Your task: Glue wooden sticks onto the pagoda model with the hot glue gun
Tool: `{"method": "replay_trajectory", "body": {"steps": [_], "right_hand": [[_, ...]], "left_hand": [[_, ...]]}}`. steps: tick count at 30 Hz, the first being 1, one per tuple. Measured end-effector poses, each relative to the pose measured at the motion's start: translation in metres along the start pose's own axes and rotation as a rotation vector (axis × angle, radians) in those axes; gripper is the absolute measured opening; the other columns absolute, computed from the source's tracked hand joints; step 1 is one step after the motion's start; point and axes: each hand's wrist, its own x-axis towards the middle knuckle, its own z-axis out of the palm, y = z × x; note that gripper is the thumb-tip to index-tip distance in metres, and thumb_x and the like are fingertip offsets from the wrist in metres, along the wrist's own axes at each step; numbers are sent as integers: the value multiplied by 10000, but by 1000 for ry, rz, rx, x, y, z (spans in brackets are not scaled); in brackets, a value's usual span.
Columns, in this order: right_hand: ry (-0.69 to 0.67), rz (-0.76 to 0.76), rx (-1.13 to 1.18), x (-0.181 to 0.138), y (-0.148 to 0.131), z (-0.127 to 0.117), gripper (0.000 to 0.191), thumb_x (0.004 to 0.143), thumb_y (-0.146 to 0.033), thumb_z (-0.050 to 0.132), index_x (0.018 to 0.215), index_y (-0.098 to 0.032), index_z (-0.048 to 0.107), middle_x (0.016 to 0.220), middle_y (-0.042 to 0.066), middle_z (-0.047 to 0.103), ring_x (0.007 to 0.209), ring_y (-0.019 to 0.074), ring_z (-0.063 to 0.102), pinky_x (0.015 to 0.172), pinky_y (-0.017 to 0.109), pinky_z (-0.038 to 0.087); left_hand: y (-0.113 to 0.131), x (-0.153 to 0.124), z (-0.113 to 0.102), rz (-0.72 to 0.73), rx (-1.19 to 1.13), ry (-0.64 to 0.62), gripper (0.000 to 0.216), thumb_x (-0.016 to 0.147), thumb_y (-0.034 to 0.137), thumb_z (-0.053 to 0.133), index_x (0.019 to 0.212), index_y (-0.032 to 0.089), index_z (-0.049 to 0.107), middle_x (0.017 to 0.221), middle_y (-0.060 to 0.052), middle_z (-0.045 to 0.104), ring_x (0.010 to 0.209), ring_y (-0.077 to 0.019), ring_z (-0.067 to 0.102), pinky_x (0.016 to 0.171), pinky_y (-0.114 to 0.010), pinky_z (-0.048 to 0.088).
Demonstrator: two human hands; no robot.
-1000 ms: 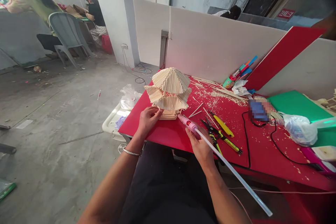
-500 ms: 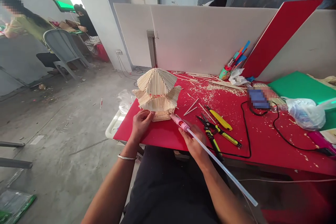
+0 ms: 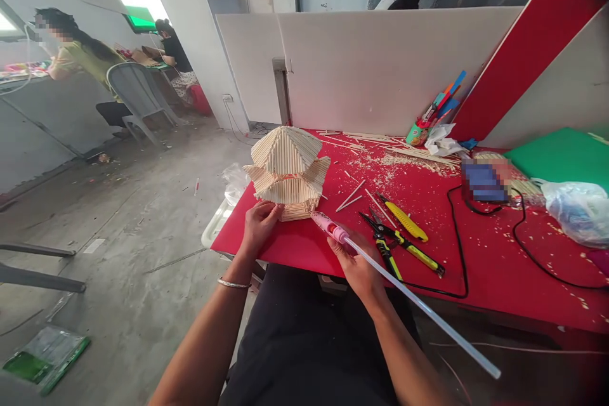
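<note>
A small pagoda-like model built of pale wooden sticks stands at the near left corner of the red table. My left hand grips the model's base at its left side, fingers curled. My right hand is closed round a pink glue gun whose tip touches the base of the model on its right. A long clear glue stick sticks out behind the gun toward me.
Yellow-handled cutters and a yellow knife lie right of the gun. A black cable, loose sticks, sawdust, a plastic bag and a green board fill the table. White partition panels stand behind. Other people sit far left near a grey chair.
The view has shifted a little. My hands, the model and the glue gun keep the same hold and position against each other.
</note>
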Motion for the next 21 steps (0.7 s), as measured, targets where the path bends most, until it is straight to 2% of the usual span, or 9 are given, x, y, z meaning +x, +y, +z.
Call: {"method": "replay_trajectory", "body": {"steps": [7,13,16,21], "right_hand": [[45,98,48,-2,-5,-3,438,877,-547,540,1048,-174,693,986,93,718,922,224,670,791,314,533],[12,23,7,5,-12,0,388,880,-533,549,971,-188,703,913,75,718,854,205,664,769,305,518],[63,-43,-126,9,-17,2,393,890,-530,540,946,-180,709,854,76,704,783,187,651,713,282,497],[158,-119,-307,13,-20,-2,408,911,-511,518,1060,-180,704,849,75,702,748,171,645,699,268,480]], "left_hand": [[7,-4,0,12,-6,-15,403,856,418,588,521,195,610,554,4,547,608,-146,535,580,-258,405],[14,-7,1,57,15,-76,352,861,429,590,614,191,670,647,-28,628,642,-160,563,602,-269,417],[12,-7,2,73,5,-98,346,866,430,589,636,187,676,678,-42,647,672,-169,582,630,-277,430],[10,-7,3,105,3,-113,325,874,414,589,659,187,677,698,-48,665,698,-177,599,649,-282,436]]}}
